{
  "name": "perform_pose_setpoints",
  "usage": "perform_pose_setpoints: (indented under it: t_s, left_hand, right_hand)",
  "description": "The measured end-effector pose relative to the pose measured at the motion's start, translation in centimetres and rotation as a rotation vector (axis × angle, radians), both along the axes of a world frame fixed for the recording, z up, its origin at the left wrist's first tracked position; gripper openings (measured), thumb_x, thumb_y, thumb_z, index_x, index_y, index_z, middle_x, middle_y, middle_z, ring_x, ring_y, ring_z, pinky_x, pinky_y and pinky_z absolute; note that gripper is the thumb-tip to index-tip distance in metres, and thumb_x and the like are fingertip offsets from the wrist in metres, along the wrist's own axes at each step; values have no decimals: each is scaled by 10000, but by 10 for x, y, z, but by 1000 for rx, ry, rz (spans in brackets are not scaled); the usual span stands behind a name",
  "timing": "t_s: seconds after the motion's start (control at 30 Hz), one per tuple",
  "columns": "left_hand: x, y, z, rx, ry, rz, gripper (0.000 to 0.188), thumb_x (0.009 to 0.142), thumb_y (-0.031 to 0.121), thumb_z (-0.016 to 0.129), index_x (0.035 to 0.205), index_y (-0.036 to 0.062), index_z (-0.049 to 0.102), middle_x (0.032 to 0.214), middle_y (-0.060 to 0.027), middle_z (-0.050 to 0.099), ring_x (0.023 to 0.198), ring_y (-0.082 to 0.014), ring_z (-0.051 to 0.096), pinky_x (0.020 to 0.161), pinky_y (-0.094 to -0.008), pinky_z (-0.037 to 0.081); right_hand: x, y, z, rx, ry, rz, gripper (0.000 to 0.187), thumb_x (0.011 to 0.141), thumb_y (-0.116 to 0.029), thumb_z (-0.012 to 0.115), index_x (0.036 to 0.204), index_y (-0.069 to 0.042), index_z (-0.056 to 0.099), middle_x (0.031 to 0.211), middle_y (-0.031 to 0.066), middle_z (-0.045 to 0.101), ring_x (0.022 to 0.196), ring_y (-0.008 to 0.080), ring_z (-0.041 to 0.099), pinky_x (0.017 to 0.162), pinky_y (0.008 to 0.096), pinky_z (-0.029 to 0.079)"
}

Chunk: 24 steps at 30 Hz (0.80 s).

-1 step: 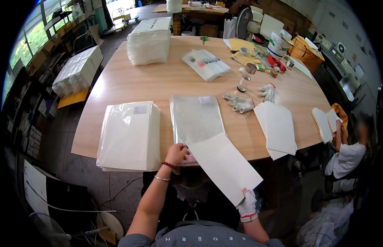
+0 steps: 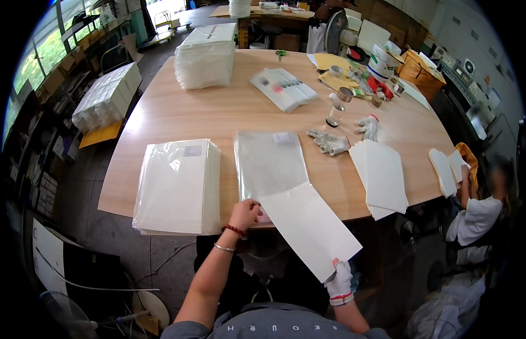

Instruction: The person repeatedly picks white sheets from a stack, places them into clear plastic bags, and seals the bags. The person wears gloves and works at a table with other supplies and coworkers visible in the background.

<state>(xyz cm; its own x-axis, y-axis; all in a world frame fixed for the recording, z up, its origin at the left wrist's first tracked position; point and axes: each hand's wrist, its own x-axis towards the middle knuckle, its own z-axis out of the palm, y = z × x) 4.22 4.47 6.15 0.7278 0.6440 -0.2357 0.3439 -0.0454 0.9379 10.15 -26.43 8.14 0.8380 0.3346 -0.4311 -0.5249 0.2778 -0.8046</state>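
Observation:
My bare left hand (image 2: 246,214), fingers pinched together, is at the near edge of a clear plastic bag (image 2: 270,164) lying on the table; it seems to grip the bag's opening edge. A white label sits near the bag's far end. My right hand (image 2: 340,280), in a white glove with bare fingertips, is closed on the near corner of a white sheet of card (image 2: 314,229). The sheet slants over the table edge, its far end over the near part of the bag. Left of the bag lies a stack of bagged white sheets (image 2: 171,186).
A fanned pile of white sheets (image 2: 381,175) lies to the right, near white gloves (image 2: 331,141) and a glass bottle (image 2: 335,116). Plastic bags (image 2: 283,89) and a tall wrapped stack (image 2: 203,59) are farther back. Another person (image 2: 475,217) sits at the right, handling white sheets.
My left hand has shifted very slightly to the right and nearer to me. The sheet and my right hand look almost unmoved.

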Motion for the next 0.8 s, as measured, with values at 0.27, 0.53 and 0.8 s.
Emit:
perform_pose_setpoints:
  t_s: [0.27,0.53,0.8]
  left_hand:
    - [59,-102,-114,-270,-433,4,241,836,135,503,1019,-17,541,1012,-133,569,961,-177,535,792,-280,439]
    - [12,-157,-163,-451,-208,-6,243,859,133,473,1030,-23,549,1045,-98,569,959,-174,531,812,-289,431]
    - [-24,-119,-98,-680,-225,115,440,835,201,557,1219,52,404,1145,-75,506,990,-179,501,820,-310,422]
  right_hand:
    - [-17,0,19,-108,146,126,101,878,-162,431,909,-80,481,623,16,498,450,109,469,409,252,394]
    - [11,69,-53,136,340,258,113,876,-182,452,920,-85,489,800,49,548,645,191,558,616,327,494]
    - [45,87,-49,130,405,418,172,864,-177,486,990,-59,495,833,101,592,681,201,605,572,346,520]
